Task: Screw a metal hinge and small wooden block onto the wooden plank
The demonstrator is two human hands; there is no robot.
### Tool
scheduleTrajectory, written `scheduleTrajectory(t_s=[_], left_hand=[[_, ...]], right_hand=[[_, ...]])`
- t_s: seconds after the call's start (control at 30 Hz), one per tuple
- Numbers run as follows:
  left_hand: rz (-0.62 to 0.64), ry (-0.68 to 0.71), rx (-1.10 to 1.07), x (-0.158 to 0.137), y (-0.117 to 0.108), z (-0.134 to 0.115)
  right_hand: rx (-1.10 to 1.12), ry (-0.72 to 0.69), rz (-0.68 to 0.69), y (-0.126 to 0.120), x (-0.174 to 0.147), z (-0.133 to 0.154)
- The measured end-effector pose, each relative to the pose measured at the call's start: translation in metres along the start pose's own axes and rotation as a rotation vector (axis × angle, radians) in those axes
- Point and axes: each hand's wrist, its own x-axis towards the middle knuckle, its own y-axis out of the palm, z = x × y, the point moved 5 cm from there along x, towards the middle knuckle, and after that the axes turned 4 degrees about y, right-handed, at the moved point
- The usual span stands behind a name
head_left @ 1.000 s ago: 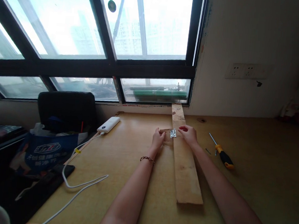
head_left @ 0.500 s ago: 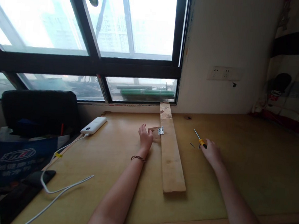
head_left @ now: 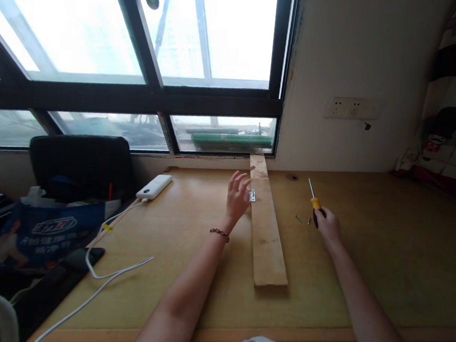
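Observation:
A long wooden board (head_left: 269,244) lies on the table, its far end near the window wall. On its left edge sits a small metal hinge (head_left: 253,195). My left hand (head_left: 237,197) is beside the hinge, fingers apart and slightly curled, and it hides the small wooden piece on that side. My right hand (head_left: 327,225) grips the black end of a screwdriver (head_left: 315,203) with a yellow collar, its shaft pointing away from me and up. Two small screws (head_left: 299,219) lie on the table between the board and my right hand.
The wooden table (head_left: 383,269) spreads on both sides. A white power bank (head_left: 153,186) with a white cable (head_left: 115,275) lies at its left edge. Beyond that edge are a black chair (head_left: 81,161) and a blue bag (head_left: 52,235). A wall socket (head_left: 353,108) is behind.
My right hand has lifted the screwdriver off the table area by the screws, its tip now higher. My left hand has moved forward over the small wooden piece. The view has shifted slightly.

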Motion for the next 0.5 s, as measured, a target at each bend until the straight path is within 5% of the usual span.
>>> scheduleTrajectory(t_s=[0.1,0.23,0.33,0.43,0.47,0.5], left_hand=[[0.234,0.127,-0.185,0.006,0.011,-0.056],[0.395,0.308,-0.384,-0.002,0.020,-0.113],[0.488,0.453,-0.323,-0.005,0.023,-0.126],[0.422,0.543,-0.197,0.005,0.012,-0.121],[0.346,0.538,-0.182,0.012,0.003,-0.118],[0.255,0.513,-0.193,0.019,-0.007,-0.115]], right_hand=[[0.420,0.060,0.207,0.012,-0.030,0.029],[0.486,0.067,0.376,0.016,-0.083,0.076],[0.294,-0.164,0.369,-0.010,-0.119,0.111],[0.164,-0.433,0.035,-0.062,-0.167,0.128],[0.181,-0.523,0.055,-0.072,-0.188,0.130],[0.224,-0.643,0.256,-0.073,-0.213,0.131]])
